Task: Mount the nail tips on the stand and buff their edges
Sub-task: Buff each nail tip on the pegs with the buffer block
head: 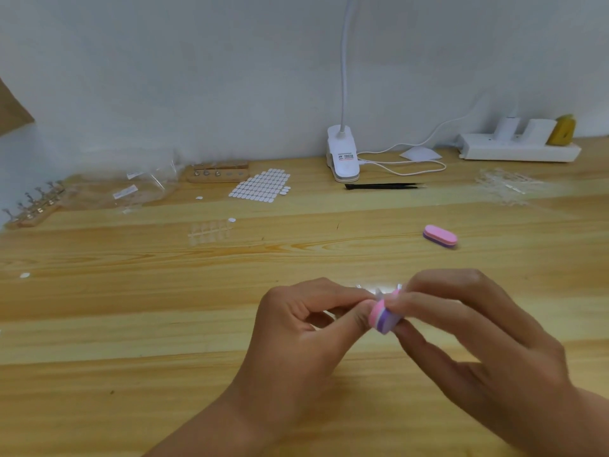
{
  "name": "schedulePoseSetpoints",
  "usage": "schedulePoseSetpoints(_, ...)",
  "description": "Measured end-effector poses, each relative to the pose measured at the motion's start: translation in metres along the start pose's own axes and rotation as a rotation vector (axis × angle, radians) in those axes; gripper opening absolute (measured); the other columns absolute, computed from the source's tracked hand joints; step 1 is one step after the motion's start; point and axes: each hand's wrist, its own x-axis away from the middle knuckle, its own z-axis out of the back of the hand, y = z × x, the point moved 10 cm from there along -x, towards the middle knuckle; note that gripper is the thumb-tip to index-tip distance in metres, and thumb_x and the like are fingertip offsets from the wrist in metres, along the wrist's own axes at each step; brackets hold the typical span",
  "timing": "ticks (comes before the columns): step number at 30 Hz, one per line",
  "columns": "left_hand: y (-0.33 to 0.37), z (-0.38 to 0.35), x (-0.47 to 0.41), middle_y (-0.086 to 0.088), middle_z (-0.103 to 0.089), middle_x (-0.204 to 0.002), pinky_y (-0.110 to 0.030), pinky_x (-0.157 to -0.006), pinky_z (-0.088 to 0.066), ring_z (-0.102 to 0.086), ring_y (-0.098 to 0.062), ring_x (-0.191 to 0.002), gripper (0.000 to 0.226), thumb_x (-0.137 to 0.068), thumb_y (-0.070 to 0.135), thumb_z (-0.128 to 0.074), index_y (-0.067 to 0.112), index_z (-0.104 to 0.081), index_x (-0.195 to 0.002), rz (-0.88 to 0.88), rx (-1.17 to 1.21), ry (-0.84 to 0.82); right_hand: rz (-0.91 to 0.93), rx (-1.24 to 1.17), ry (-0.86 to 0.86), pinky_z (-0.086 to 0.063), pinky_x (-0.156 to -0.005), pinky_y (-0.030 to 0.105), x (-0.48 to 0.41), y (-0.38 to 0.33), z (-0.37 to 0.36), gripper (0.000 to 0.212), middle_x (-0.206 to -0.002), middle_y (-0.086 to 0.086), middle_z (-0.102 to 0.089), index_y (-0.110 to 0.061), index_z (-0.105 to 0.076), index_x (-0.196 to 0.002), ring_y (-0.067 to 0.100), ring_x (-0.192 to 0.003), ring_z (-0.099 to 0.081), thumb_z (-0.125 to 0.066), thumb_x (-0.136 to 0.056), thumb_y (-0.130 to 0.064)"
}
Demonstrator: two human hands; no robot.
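Pink-and-purple foam, an oval buffer block (384,316), is gripped in the right hand (478,338), whose upper fingers curl over it while the lower ones spread loosely. Both forearms reach in from the lower edge over the pale wooden table (164,324), and the hands meet at its near middle. The left hand (306,328) is curled narrow, thumb and index fingertip pinching a small clear nail tip (379,293) against the block's end; its detail is blurred. The wooden stand with metal clips (217,173) sits far back by the wall.
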Motion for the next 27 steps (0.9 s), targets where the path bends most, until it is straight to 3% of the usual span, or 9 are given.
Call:
schedulePoseSetpoints(6,-0.004,0.005,-0.001,0.005,-0.073,-0.073,-0.016,-0.06,-0.048,-0.062,-0.002,-0.066,0.006,-0.08,0.031,-0.076,0.026,-0.08,-0.081,0.055,0.049,0.027,-0.034,0.049,-0.002,-0.051,-0.081,0.029,-0.001,0.015,0.003,0.024,-0.1,0.006,-0.066,-0.012,-0.065,-0.112,0.015,-0.093,-0.064,-0.066,-0.09,-0.002)
schedulePoseSetpoints(8,-0.003,0.002,-0.001,0.006,-0.073,-0.072,-0.016,-0.059,-0.047,-0.062,-0.001,-0.065,0.008,-0.08,0.036,-0.078,0.028,-0.081,-0.082,0.059,0.048,0.015,-0.001,0.014,0.017,-0.05,-0.083,0.026,0.0,0.008,0.003,0.028,-0.104,0.004,-0.064,-0.016,-0.068,-0.113,0.014,-0.095,-0.063,-0.068,-0.089,-0.002)
schedulePoseSetpoints(12,0.006,-0.001,0.0,0.01,-0.073,-0.073,-0.018,-0.06,-0.047,-0.062,-0.003,-0.066,0.015,-0.079,0.043,-0.069,0.035,-0.079,-0.086,-0.016,-0.069,0.013,0.079,0.047,-0.033,-0.048,-0.087,0.024,0.003,0.002,-0.005,0.039,-0.107,0.005,-0.061,-0.009,-0.063,-0.12,0.017,-0.098,-0.062,-0.069,-0.084,0.005)
schedulePoseSetpoints(16,0.005,0.006,-0.001,0.011,-0.072,-0.07,-0.017,-0.06,-0.048,-0.063,-0.003,-0.065,0.013,-0.077,0.042,-0.07,0.034,-0.079,-0.082,0.014,-0.08,0.06,-0.001,0.023,-0.015,-0.05,-0.081,0.028,0.002,0.017,0.002,0.028,-0.103,0.006,-0.064,-0.013,-0.069,-0.114,0.016,-0.095,-0.064,-0.066,-0.089,-0.001)
schedulePoseSetpoints(20,0.005,-0.002,0.0,0.004,-0.073,-0.071,-0.023,-0.058,-0.049,-0.062,-0.005,-0.063,0.017,-0.078,0.041,-0.068,0.031,-0.08,-0.084,0.019,-0.055,0.009,0.125,0.028,-0.033,-0.048,-0.089,0.024,0.004,-0.005,-0.01,0.04,-0.11,0.004,-0.061,-0.009,-0.066,-0.118,0.017,-0.099,-0.062,-0.069,-0.082,0.007)
schedulePoseSetpoints(24,-0.001,0.005,0.0,0.005,-0.072,-0.067,-0.016,-0.057,-0.046,-0.064,-0.003,-0.063,0.013,-0.077,0.039,-0.074,0.028,-0.08,-0.077,0.08,-0.015,0.039,0.03,0.081,-0.057,-0.05,-0.079,0.029,0.002,0.015,-0.003,0.028,-0.098,0.01,-0.065,-0.01,-0.07,-0.111,0.019,-0.093,-0.063,-0.068,-0.086,0.002)
schedulePoseSetpoints(27,-0.002,0.003,-0.001,0.008,-0.069,-0.062,-0.015,-0.055,-0.043,-0.059,0.001,-0.059,0.019,-0.074,0.046,-0.071,0.029,-0.08,-0.076,0.075,-0.004,0.039,0.021,-0.001,-0.032,-0.05,-0.082,0.027,0.001,0.01,-0.004,0.026,-0.102,0.007,-0.065,-0.013,-0.069,-0.112,0.018,-0.093,-0.064,-0.067,-0.089,-0.002)
